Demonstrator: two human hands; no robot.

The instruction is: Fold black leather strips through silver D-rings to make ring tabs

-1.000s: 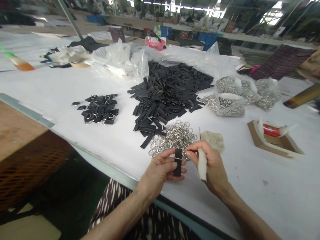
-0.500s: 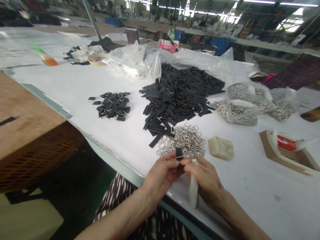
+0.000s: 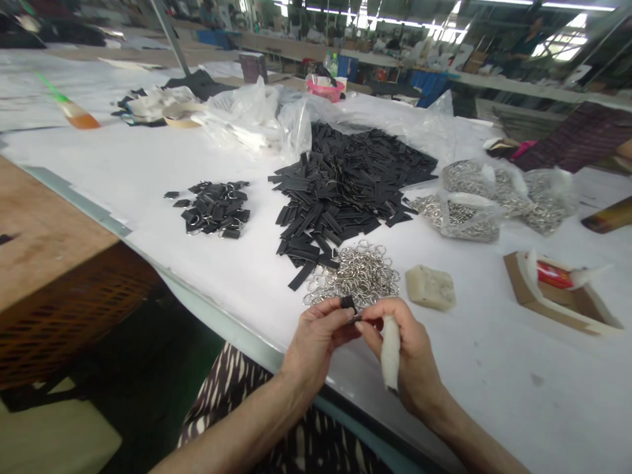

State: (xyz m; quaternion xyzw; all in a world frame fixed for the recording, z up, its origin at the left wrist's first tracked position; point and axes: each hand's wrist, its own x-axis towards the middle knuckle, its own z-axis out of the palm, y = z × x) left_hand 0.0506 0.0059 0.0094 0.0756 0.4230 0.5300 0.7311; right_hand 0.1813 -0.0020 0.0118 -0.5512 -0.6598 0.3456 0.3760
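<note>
Near the table's front edge, my left hand pinches a short black strip between thumb and fingers, closed on it. My right hand is closed around a tool with a white-wrapped handle; its thumb and forefinger also touch the strip's near end. The tool's tip is hidden behind the fingers. Just beyond both hands lies a pile of loose metal rings. A large heap of black strips spreads behind it. To the left sits a smaller pile of black strips folded through rings.
Right of the rings stand a pale waxy block and an open cardboard box holding a red tube. Clear bags of rings lie behind. An orange-tipped bottle is far left, and a wooden board flanks the table.
The strip, upright before, is now bent over between the fingers. My right hand has turned, and the tool's thin metal tip has gone from sight. The view has shifted slightly right.
</note>
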